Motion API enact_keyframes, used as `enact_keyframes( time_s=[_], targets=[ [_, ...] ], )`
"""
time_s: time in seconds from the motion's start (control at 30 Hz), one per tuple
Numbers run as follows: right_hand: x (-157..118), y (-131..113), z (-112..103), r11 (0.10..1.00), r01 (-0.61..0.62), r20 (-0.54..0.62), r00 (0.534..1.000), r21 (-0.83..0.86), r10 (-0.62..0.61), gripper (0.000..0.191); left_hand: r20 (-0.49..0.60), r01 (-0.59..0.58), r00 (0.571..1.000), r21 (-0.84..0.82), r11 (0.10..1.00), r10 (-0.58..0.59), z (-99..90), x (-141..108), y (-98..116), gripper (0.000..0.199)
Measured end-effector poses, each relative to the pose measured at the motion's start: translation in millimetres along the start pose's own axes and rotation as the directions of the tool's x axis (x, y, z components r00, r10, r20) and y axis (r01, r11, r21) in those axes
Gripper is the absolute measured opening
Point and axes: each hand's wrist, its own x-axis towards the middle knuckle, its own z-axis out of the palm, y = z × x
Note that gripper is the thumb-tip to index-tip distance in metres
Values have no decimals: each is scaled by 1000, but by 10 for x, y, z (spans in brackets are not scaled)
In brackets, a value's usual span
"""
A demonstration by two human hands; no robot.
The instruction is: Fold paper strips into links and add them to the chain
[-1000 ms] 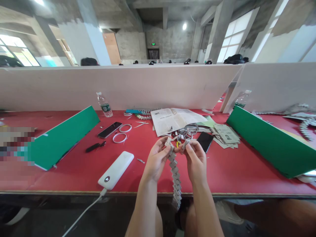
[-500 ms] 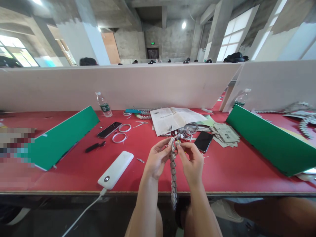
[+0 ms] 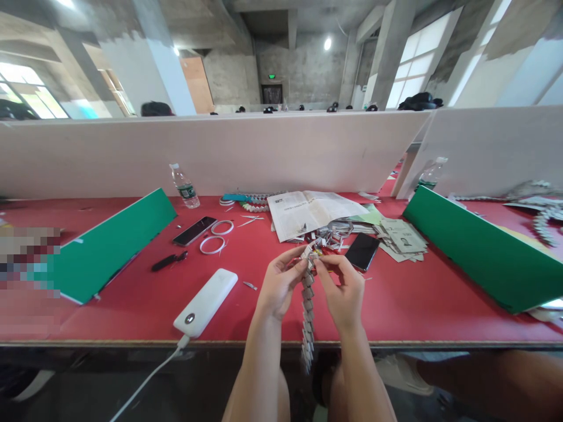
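1. Here, the biggest thing is the red table (image 3: 396,310), spread out under the fingers and far past them on every side.
2. Two green boards (image 3: 109,243) lean on the table, one well away to the left of the fingers and one well away to the right.
3. A newspaper (image 3: 308,212) lies open just behind the fingers, with a heap of folded paper bits (image 3: 338,232) between it and them.
4. A white power bank (image 3: 206,302) lies to the left of the fingers, near the table edge, and a black phone (image 3: 362,251) sits just to their right.
5. The left hand (image 3: 278,287) and the right hand (image 3: 342,293) are held close together above the table.
6. The folded paper chain (image 3: 308,310) hangs straight down from the fingers, between the two wrists, past the table edge.
7. Both sets of fingers are pinched on the top end of the chain, tips almost touching.
8. It looks like a new small piece is being joined onto the top link.
9. The next move likely needs a steady pinch from the left fingers while the right ones push the piece snugly in; too hard, and the paper may bend.
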Motion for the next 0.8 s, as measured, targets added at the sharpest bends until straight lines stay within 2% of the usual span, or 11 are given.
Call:
enact_keyframes(
  time_s=[0.5,0.8],
  targets=[
    [-4,3,-3,1000,-19,-12,1000,3,20,9,19,1,1000,22,1000,-1,10,-8,8,33],
    [-14,-13,-6,997,24,-21,999,-80,-26,8,24,-35,999,63,997,34,-5,-5,0,33]
  ],
)
